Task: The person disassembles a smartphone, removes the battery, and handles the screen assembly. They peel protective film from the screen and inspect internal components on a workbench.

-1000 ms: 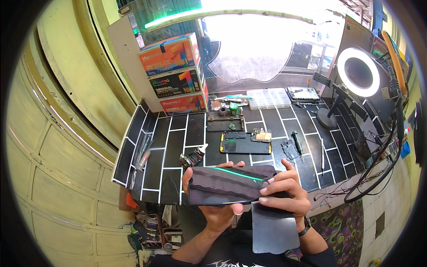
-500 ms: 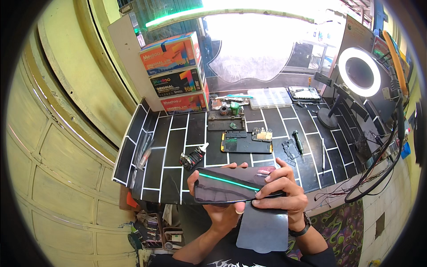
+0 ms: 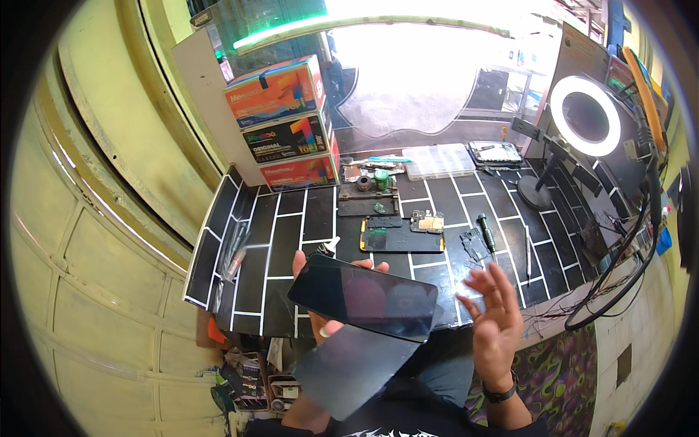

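Note:
My left hand (image 3: 319, 324) holds a dark, glossy phone screen panel (image 3: 362, 297) over the near edge of the workbench, its fingers curled round the left end and far side. The face is turned up and tilted, with dim reflections on it. A grey translucent sheet (image 3: 348, 379) hangs slanted below the near edge; whether it is attached or pinched there I cannot tell. To the right, my right hand (image 3: 496, 320) is raised with its fingers apart, touching nothing. Behind the panel lies an opened phone body (image 3: 400, 240) with a board on top.
A screwdriver (image 3: 486, 231) and a thin white tool (image 3: 528, 251) lie at the right of the bench. Behind are a repair holder (image 3: 368, 206), a clear compartment box (image 3: 439, 162) and stacked boxes (image 3: 287, 138). A ring light (image 3: 555, 116) and loose cables (image 3: 615, 295) stand right.
My right hand has let go of the panel and moved right, opening. My left hand has shifted left with the panel, which now tilts down to the right; the sheet has swung left.

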Motion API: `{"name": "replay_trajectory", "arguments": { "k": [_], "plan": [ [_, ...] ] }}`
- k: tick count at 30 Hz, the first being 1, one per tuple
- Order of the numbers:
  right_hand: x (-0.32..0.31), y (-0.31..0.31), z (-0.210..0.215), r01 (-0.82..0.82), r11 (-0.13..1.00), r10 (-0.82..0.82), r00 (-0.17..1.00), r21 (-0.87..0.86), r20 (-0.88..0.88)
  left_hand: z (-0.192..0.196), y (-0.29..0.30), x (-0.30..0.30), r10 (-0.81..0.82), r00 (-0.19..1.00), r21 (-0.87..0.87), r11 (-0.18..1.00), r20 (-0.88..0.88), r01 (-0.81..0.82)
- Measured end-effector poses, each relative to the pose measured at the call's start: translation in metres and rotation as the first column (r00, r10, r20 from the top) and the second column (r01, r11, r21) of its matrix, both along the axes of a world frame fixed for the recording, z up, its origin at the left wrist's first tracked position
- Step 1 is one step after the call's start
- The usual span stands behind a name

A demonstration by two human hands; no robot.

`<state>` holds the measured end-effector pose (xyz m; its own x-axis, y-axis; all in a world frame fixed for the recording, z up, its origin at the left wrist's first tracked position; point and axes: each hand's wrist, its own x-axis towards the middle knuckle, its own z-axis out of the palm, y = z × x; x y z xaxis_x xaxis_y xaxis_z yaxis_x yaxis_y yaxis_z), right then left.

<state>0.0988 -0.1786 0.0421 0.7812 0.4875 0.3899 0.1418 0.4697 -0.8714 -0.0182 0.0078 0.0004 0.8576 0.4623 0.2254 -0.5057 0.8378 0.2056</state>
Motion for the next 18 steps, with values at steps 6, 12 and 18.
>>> {"name": "replay_trajectory", "arguments": {
  "k": [6, 12, 18],
  "plan": [
    [-0.001, -0.010, 0.002, -0.391, 0.911, 0.265, 0.795, -0.128, -0.546, -0.010, -0.014, 0.015, 0.338, 0.933, 0.309, 0.880, 0.124, -0.360],
    [-0.007, -0.007, 0.017, -0.414, 0.883, 0.239, 0.803, -0.222, -0.547, -0.014, -0.009, 0.015, 0.333, 0.938, 0.404, 0.848, 0.098, -0.343],
    [-0.003, -0.003, 0.010, -0.397, 0.889, 0.250, 0.837, -0.227, -0.486, -0.011, -0.014, 0.011, 0.343, 0.939, 0.411, 0.856, 0.005, -0.315]
  ]
}}
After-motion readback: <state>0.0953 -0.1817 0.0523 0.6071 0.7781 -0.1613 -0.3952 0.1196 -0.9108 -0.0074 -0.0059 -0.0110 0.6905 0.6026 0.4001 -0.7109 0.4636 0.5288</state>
